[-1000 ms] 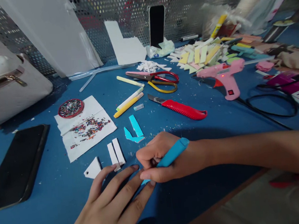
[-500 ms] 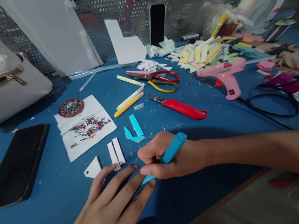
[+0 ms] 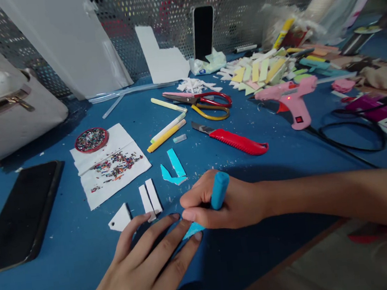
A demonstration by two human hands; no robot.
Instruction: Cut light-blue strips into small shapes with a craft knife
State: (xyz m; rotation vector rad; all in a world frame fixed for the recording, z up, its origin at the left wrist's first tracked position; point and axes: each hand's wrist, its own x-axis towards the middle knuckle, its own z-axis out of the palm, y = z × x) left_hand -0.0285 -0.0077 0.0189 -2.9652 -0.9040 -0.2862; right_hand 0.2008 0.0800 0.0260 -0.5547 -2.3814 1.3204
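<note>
Gripped in my right hand (image 3: 220,206) is a blue marker (image 3: 220,189), its barrel nearly upright and its tip hidden by the fingers. Below it lies a small blue-coloured piece (image 3: 193,230), partly covered by my fingers. My left hand (image 3: 149,258) rests flat with fingers spread, the fingertips against this piece. Two white strips (image 3: 149,197) lie just beyond the left fingertips, with a white piece with a hole (image 3: 120,218) to their left. Further off are a blue strip (image 3: 176,162) and a bent blue piece (image 3: 172,177).
A red utility knife (image 3: 237,140), scissors (image 3: 209,100) and several markers (image 3: 167,135) lie beyond my hands. At right is a pink glue gun (image 3: 288,99) with its cord. A paper with beads (image 3: 120,165) and a black phone (image 3: 22,211) are at left.
The blue marker has tipped more upright, its back end swinging left. My right hand has shifted slightly, uncovering more of the blue piece. My left hand stays put.
</note>
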